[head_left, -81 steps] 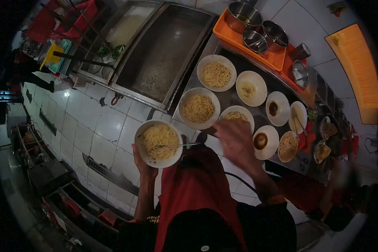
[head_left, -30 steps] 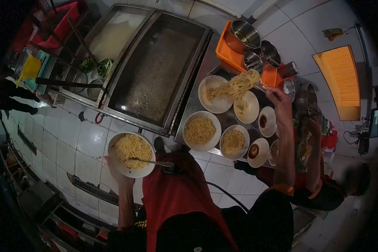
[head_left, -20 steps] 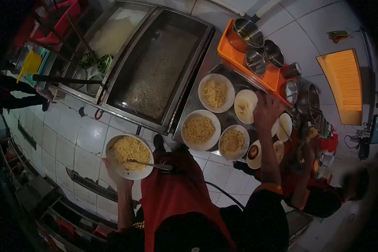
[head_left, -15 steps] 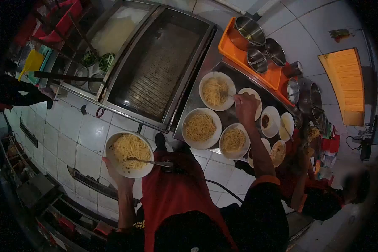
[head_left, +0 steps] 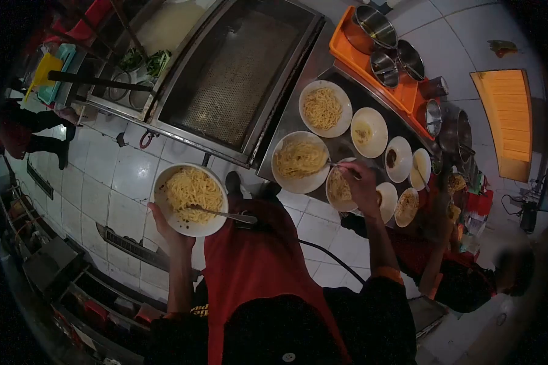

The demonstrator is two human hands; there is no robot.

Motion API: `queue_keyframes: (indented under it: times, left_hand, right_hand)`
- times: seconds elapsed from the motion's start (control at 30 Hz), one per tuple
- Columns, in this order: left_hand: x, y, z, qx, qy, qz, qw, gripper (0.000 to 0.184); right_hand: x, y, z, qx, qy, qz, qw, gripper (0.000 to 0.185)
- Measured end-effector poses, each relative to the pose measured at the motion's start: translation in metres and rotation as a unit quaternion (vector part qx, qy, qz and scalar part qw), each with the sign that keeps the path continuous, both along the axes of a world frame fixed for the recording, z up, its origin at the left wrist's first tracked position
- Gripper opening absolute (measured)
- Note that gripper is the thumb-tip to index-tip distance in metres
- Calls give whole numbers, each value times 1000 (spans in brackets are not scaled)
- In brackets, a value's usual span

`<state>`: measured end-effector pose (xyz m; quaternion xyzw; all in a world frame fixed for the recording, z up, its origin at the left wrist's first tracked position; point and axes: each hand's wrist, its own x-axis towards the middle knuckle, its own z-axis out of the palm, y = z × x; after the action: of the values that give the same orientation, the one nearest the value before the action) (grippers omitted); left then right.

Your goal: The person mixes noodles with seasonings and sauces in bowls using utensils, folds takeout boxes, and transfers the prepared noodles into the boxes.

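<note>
A white bowl of noodles [head_left: 192, 193] rests in my left hand [head_left: 172, 230], which grips it from below at its lower left. A metal utensil [head_left: 222, 214] leans in this bowl with its handle over the rim. My right hand [head_left: 360, 187] is closed on the handle of another metal utensil [head_left: 333, 163], whose tip is among the noodles of a bowl [head_left: 298, 184] on the counter. Just above stands another noodle bowl [head_left: 346, 121]. A smaller noodle bowl [head_left: 335, 199] lies partly under my right hand.
Several bowls with sauces, such as a pale one [head_left: 377, 125], line the steel counter [head_left: 341, 149]. An orange tray [head_left: 353, 53] holds metal pots. A large steel basin [head_left: 225, 85] is at upper centre. A co-worker [head_left: 463, 280] stands at right; another person's legs [head_left: 49, 131] show at left.
My right hand has moved from the upper noodle bowl down to the one below it, with the utensil. Earlier it lifted noodles high over the upper bowl. My left hand still holds its bowl.
</note>
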<state>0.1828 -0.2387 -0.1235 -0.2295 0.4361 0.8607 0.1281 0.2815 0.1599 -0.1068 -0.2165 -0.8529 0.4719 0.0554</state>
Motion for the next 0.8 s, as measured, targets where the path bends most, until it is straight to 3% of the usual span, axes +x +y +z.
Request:
queue_keyframes:
  times: [0.1, 0.13, 0.17, 0.2, 0.27, 0.33, 0.4, 0.43, 0.47, 0.5, 0.8]
  left_hand:
    - [-3, -1, -2, 12, -13, 10, 1000, 68]
    - [-3, -3, -4, 13, -14, 13, 1000, 68]
    - [-3, -5, -5, 12, -12, 12, 1000, 68]
    - [-4, -6, -7, 12, -9, 12, 1000, 68]
    - [-4, -7, -8, 15, -2, 7, 1000, 68]
    - [-4, -8, -8, 16, 6, 3, 1000, 69]
    - [-5, -7, -5, -7, 9, 7, 1000, 69]
    - [-5, -8, -6, -4, 10, 9, 1000, 69]
    - [-3, -10, -8, 16, 15, 1, 1000, 68]
    - [-2, -12, -10, 37, 20, -8, 999, 68]
    - [-5, -9, -23, 54, 16, -16, 998, 68]
  right_hand:
    - [7, 6, 45, -63, -13, -29, 998, 19]
    - [9, 10, 55, 169, -17, 50, 984, 20]
    - [9, 11, 61, 390, -20, 127, 912, 21]
    - [5, 6, 63, 390, -19, 130, 912, 21]
    - [-6, -12, 61, 583, -31, 89, 807, 18]
    - [-12, -14, 17, 551, -17, 107, 827, 15]
    - [-16, -16, -17, 378, -75, 139, 912, 12]
    - [-14, -6, -22, 380, -73, 139, 911, 12]
    - [-7, 10, -23, 179, -103, 81, 975, 12]
    - [-1, 21, -21, -30, -127, 16, 991, 13]
    - [-12, 15, 138, 76, -7, 47, 996, 8]
